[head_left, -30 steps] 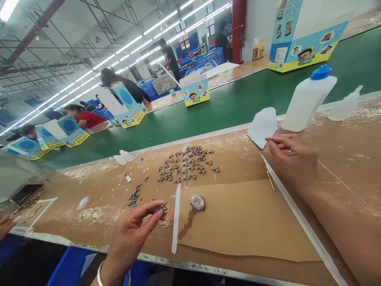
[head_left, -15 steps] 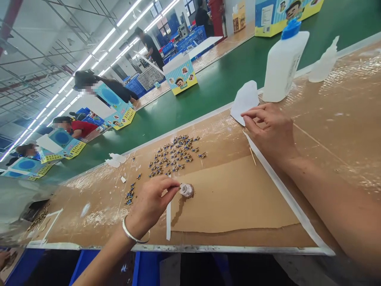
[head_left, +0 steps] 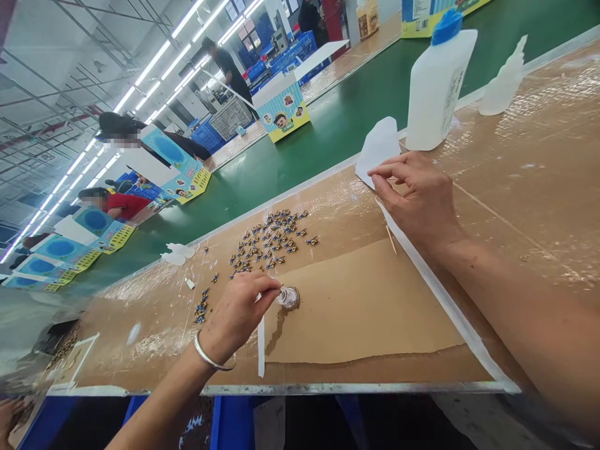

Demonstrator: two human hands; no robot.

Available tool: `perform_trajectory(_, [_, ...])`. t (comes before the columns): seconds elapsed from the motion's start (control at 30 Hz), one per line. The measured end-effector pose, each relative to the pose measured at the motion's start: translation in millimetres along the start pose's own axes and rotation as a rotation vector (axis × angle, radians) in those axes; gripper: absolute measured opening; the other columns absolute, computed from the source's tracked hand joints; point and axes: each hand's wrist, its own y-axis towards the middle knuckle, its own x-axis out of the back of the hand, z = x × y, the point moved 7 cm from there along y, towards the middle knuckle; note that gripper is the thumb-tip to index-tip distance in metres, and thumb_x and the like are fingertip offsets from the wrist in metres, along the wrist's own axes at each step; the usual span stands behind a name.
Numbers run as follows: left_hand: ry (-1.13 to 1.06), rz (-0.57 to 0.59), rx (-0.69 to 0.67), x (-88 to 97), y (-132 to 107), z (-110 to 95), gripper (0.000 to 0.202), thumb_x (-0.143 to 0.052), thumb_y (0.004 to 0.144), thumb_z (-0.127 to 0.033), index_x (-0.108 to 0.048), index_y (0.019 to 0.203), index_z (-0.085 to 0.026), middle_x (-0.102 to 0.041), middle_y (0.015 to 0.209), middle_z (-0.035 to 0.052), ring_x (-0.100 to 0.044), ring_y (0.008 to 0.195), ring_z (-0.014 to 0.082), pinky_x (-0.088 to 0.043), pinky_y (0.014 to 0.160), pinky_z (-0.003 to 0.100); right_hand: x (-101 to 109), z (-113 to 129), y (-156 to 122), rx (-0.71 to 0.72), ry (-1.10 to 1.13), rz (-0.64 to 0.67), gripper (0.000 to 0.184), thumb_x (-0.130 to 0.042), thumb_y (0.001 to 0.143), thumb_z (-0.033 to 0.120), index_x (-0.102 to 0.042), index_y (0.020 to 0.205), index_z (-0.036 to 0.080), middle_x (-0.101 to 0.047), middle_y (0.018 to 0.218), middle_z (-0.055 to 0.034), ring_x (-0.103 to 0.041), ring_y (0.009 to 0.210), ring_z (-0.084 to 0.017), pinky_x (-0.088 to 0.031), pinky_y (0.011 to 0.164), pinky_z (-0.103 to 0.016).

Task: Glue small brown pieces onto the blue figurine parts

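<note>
L hand (head_left: 237, 312) grip at small dish (head_left: 289, 297), prob touching.

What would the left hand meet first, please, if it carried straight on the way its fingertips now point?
The left hand points right, its fingertips almost at the small round dish on the cardboard sheet. It would probably meet the dish first; whether they already touch is unclear.

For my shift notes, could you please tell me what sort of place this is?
Most likely a factory assembly line: a long green conveyor belt, printed cartons at stations where other people work, and many small blue-and-gold parts on the taped cardboard bench.
</note>
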Motion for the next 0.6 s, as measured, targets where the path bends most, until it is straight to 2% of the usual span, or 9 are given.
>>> perform_trajectory(0.2, [0.016,0.017,-0.021,0.3,2.2,-4.2,0.013,-0.058,0.083,-0.019,-0.070,0.081,-0.022,-0.071,0.078,0.0006,-0.064,0.073,0.0159,-0.045,0.071,0.028,1.4,2.6,0.2,-0.003,-0.003,0.000,0.015,-0.053,0.084,0.025,-0.066,0.090,0.026,-0.063,0.087,-0.0018,-0.057,0.080,-0.018,-0.047,0.063,-0.031])
perform_trajectory(0.4, [0.014,0.037,-0.029,-0.3,1.4,-4.7,0.012,-0.058,0.083,-0.020,-0.070,0.081,-0.024,-0.071,0.080,0.0003,-0.064,0.075,0.0160,-0.044,0.073,0.029,1.9,3.6,0.4,0.008,0.000,-0.013,0.014,-0.053,0.083,0.022,-0.066,0.088,0.023,-0.062,0.085,-0.0025,-0.057,0.081,-0.017,-0.048,0.063,-0.030])
perform_trajectory(0.6, [0.000,0.009,-0.015,-1.7,0.8,-2.6,0.014,-0.057,0.084,-0.022,-0.070,0.081,-0.024,-0.071,0.079,0.0017,-0.064,0.073,0.0164,-0.045,0.073,0.030,1.7,3.6,0.4,0.003,-0.010,0.008,0.014,-0.053,0.084,0.022,-0.065,0.089,0.026,-0.062,0.088,-0.0018,-0.057,0.081,-0.018,-0.048,0.065,-0.032])
